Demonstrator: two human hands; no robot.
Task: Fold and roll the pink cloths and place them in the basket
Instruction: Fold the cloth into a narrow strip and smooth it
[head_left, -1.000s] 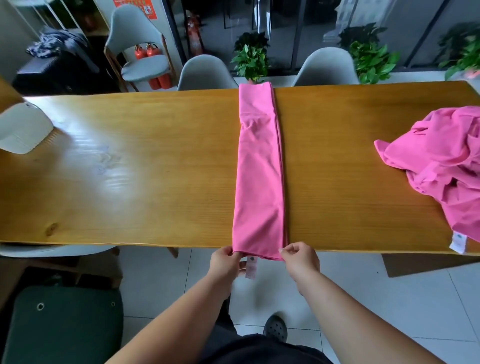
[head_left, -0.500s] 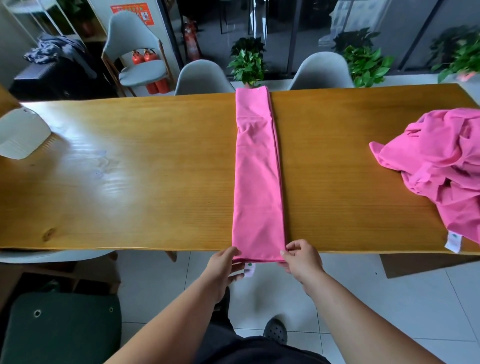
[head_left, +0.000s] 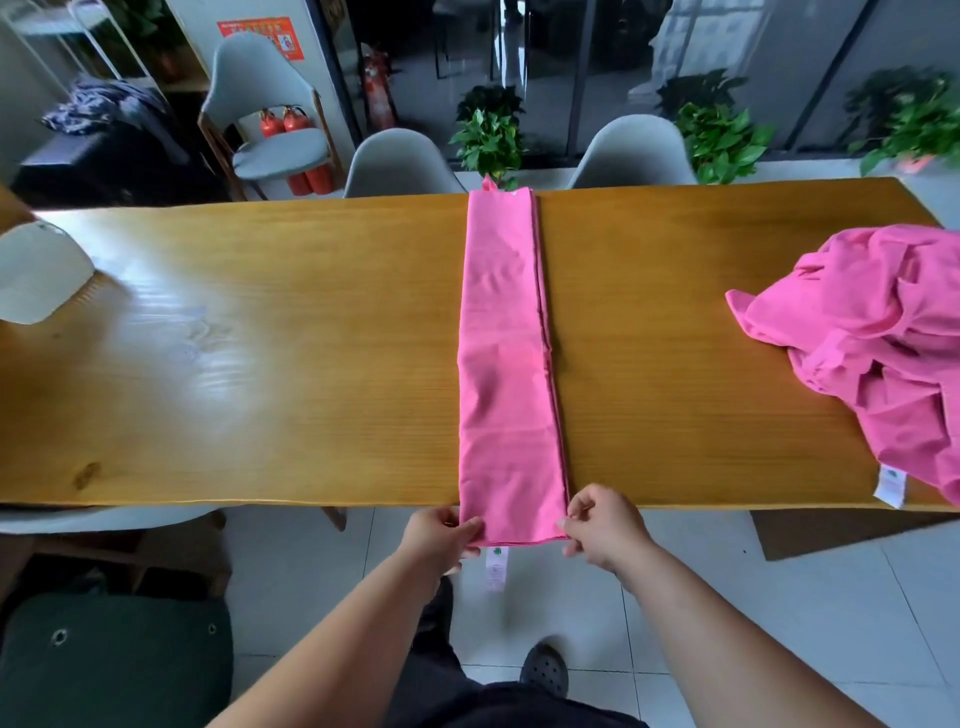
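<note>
At the near edge of the view, two bare forearms reach forward above dark trousers and a dark shoe (head_left: 544, 670) on the pale tiled floor. A dark green seat (head_left: 114, 660) sits at the near left.

The left hand (head_left: 441, 535) pinches the near left corner of the folded cloth (head_left: 511, 364), thumb on top. The right hand (head_left: 602, 525) pinches the near right corner with curled fingers. That near end hangs just over the near edge of the wooden table (head_left: 260, 364), and a small white label (head_left: 496, 569) dangles below it between the hands.

The cloth is folded into a long narrow strip, lying flat and straight across the middle of the table from the near edge to the far edge. Layered edges show along its right side.

On the right of the table lies a crumpled pile of pink cloth (head_left: 883, 338), well apart from the strip, with a white tag (head_left: 889, 486) at the near edge. A white object (head_left: 39, 278) overlaps the table's left end.

Beyond the far edge stand two grey chairs (head_left: 400, 166) and potted plants (head_left: 491, 135).
</note>
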